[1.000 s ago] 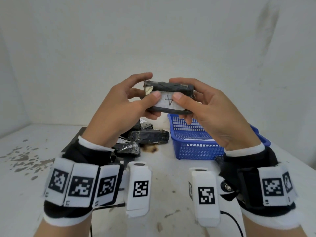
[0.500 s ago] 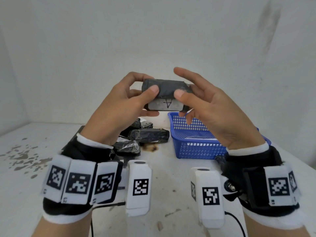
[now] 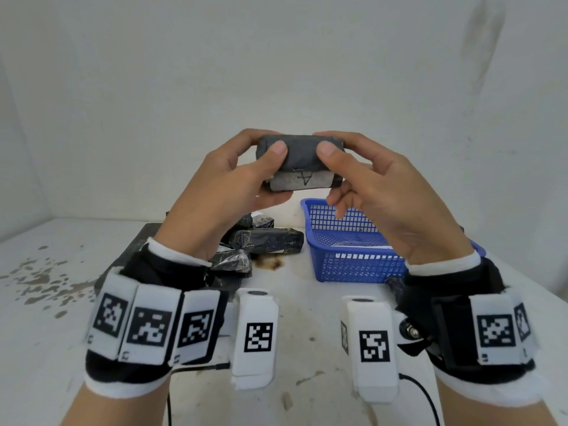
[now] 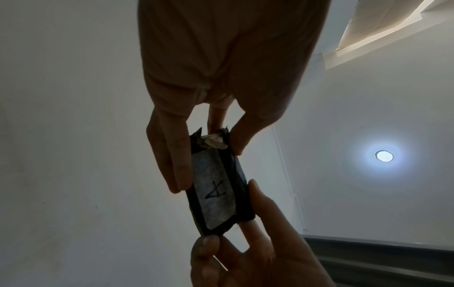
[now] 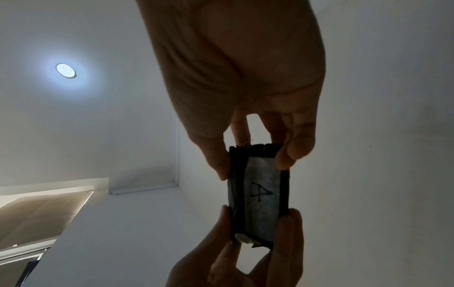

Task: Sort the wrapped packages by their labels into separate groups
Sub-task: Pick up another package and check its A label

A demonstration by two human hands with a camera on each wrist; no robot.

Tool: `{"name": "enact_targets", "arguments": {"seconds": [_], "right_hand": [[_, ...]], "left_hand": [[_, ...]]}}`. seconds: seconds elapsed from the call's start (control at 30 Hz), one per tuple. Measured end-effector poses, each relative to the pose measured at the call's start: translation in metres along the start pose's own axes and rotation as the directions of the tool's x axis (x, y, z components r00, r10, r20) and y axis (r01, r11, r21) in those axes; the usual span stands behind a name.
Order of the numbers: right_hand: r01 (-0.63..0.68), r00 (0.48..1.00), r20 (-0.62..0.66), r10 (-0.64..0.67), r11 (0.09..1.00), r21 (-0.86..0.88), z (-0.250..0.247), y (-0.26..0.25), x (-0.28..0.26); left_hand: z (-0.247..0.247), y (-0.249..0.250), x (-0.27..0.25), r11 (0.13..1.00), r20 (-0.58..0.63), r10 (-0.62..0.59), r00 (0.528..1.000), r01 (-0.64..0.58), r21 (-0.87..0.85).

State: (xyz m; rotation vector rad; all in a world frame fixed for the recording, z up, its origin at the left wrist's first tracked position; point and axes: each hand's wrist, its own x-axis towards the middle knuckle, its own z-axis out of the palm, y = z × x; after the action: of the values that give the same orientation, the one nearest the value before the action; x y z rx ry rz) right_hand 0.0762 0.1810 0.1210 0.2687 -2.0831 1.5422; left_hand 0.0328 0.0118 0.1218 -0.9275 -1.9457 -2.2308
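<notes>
tabletop (image 3: 307,333): white, stained.
basket: blue plastic mesh basket (image 3: 353,265), landmark; looks like one sorting bin.
pile: black-wrapped packages (image 3: 267,241) just left of basket, unsorted.
held: black-wrapped package with white "A" label (image 3: 302,167) above basket, label towards the head camera, likely for reading.
grip: left hand (image 3: 221,192) and right hand (image 3: 381,192) each pinching one end.

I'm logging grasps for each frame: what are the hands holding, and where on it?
Both hold one black wrapped package in the air: left hand pinches its left end, right hand its right end, white label between them.
</notes>
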Motion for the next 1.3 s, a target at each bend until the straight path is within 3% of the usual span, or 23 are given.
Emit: {"name": "enact_targets", "arguments": {"seconds": [0.33, 0.57, 0.93, 1.1, 1.3], "right_hand": [[-0.023, 0.999, -0.024, 0.023, 1.000, 0.002, 0.0016, 0.0020, 0.0009], [-0.017, 0.999, -0.047, 0.017, 1.000, 0.002, 0.0032, 0.0025, 0.0007], [-0.023, 0.999, -0.044, 0.021, 0.999, -0.047, 0.0035, 0.0071, 0.0034], [0.016, 1.000, 0.011, -0.015, 0.999, -0.036, 0.0029, 0.0038, -0.0002], [0.035, 0.999, 0.019, -0.034, 0.999, -0.038, 0.0059, 0.0042, -0.0008]], "left_hand": [[0.0009, -0.0015, 0.0004, 0.989, -0.033, -0.021, 0.999, 0.026, 0.147], [0.0022, -0.0044, 0.0031, 0.996, -0.053, -0.011, 0.999, 0.015, 0.082], [0.0022, -0.0057, 0.0029, 0.993, -0.074, 0.017, 0.997, -0.008, 0.118], [0.0014, -0.0036, 0.0022, 0.992, -0.089, 0.041, 0.995, -0.029, 0.124], [-0.0026, -0.0036, 0.0019, 0.997, -0.044, 0.036, 0.998, -0.033, 0.071]]}}
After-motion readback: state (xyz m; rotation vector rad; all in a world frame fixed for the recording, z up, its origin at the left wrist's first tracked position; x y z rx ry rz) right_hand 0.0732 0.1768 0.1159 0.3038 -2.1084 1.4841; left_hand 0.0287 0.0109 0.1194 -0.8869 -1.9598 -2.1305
